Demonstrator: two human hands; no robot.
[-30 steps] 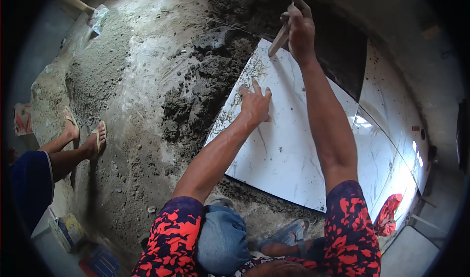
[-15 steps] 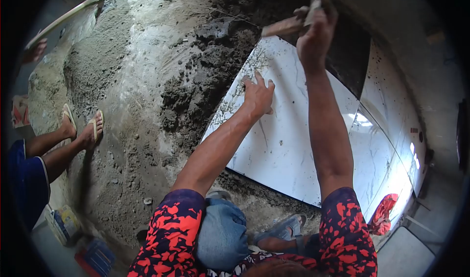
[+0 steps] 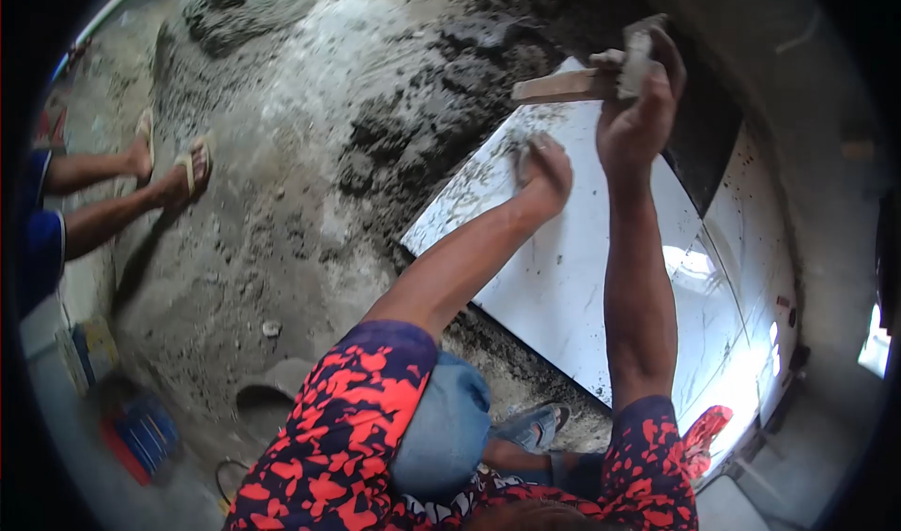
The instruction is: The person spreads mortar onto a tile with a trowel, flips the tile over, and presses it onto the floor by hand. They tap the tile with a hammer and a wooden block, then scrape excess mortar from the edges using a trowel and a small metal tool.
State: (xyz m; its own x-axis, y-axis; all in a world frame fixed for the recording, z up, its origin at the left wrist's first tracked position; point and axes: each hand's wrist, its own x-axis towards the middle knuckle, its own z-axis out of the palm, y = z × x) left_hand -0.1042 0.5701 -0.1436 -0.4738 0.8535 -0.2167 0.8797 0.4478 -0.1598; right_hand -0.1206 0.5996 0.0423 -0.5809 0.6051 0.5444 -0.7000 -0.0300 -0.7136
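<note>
My right hand (image 3: 643, 118) is closed around a mortar-smeared tool (image 3: 568, 85) with a long wooden part pointing left, over the upper corner of a white marbled tile (image 3: 554, 259). My left hand (image 3: 546, 170) is on or just above the tile's upper left part, its fingers curled; whether anything is in them is hidden. Grey mortar crumbs lie scattered along the tile's left edge. Dark wet mortar (image 3: 389, 142) is heaped beside that edge.
Another person's legs and sandalled feet (image 3: 192, 170) are at the left. A blue and red container (image 3: 141, 437) sits lower left. More white tile (image 3: 741, 221) lies at right, with a red cloth (image 3: 704, 437) near its lower edge. A small stone (image 3: 271, 328) is on the ground.
My left hand's spread fingers have curled in, and it has shifted right across the tile. The tool in my right hand now appears lower and further right. The whole view has shifted.
</note>
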